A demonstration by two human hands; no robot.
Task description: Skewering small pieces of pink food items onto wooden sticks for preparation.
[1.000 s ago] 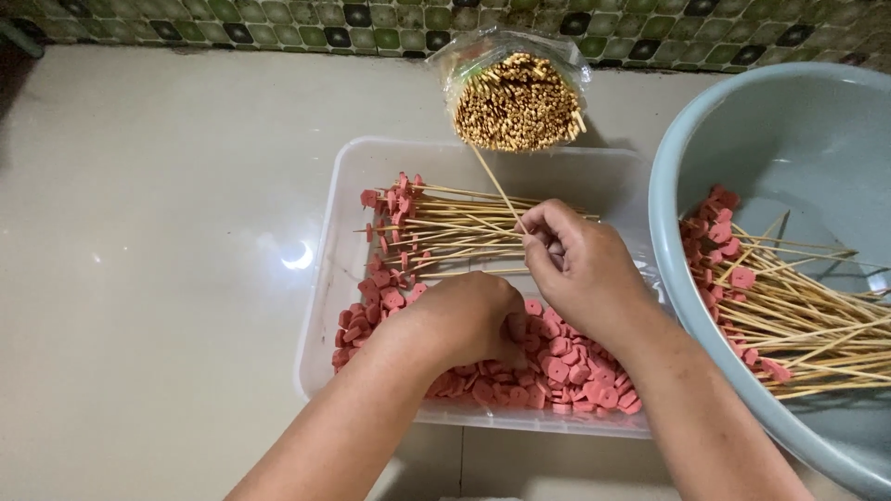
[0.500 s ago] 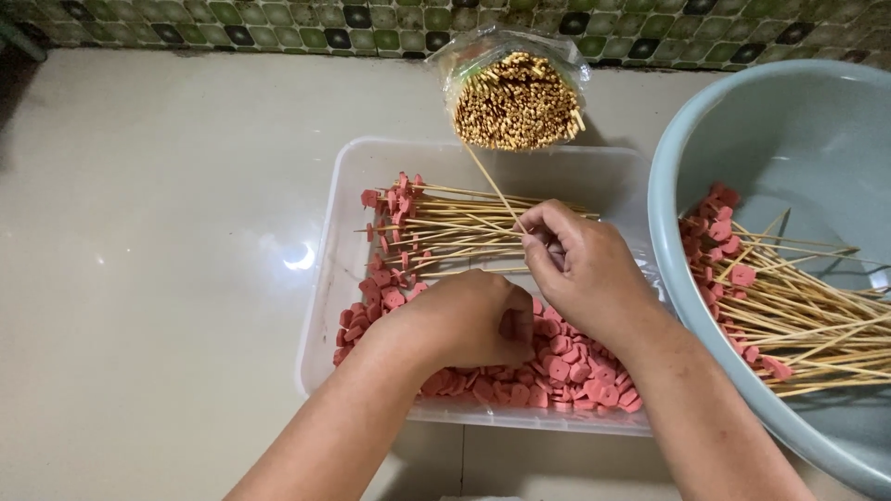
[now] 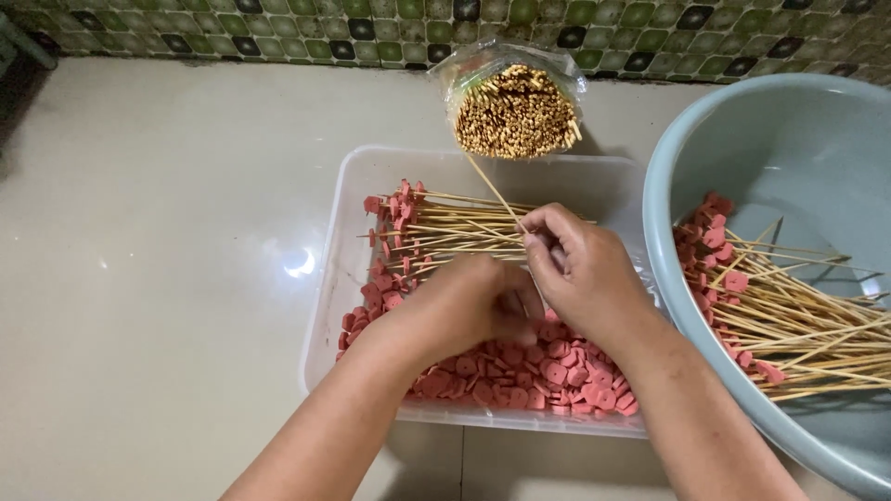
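The person's two hands work over a clear plastic tub point(image 3: 343, 278) that stands on a pale, glossy bench point(image 3: 158, 241). The right hand point(image 3: 580, 269) is closed in a pinch on a bare bamboo skewer point(image 3: 492, 193), which slants up and away to the left from the fingertips, its far end pointing toward a bag of skewers. The left hand point(image 3: 473, 306) is curled, knuckles up, just left of and nearer than the right hand, the two almost touching; its fingers are closed, but what they hold is hidden behind the hand — it cannot be told.

Beneath the left hand the near half of the tub is filled with a loose heap of pink sausage slices point(image 3: 548, 371), round and flat. In the far half lies a bundle of loaded skewers point(image 3: 436, 232), sticks running left to right, with pink slices on their left ends.

Beyond the tub, at the far edge of the bench, the clear plastic bag of bare skewers point(image 3: 515, 111) shows its blunt ends — it leans before a wall of small green and dark tiles point(image 3: 278, 23). To the right, touching the tub's right side, is a large pale blue basin point(image 3: 789, 139) holding more finished skewers point(image 3: 789, 306) with pink slices at their left ends.
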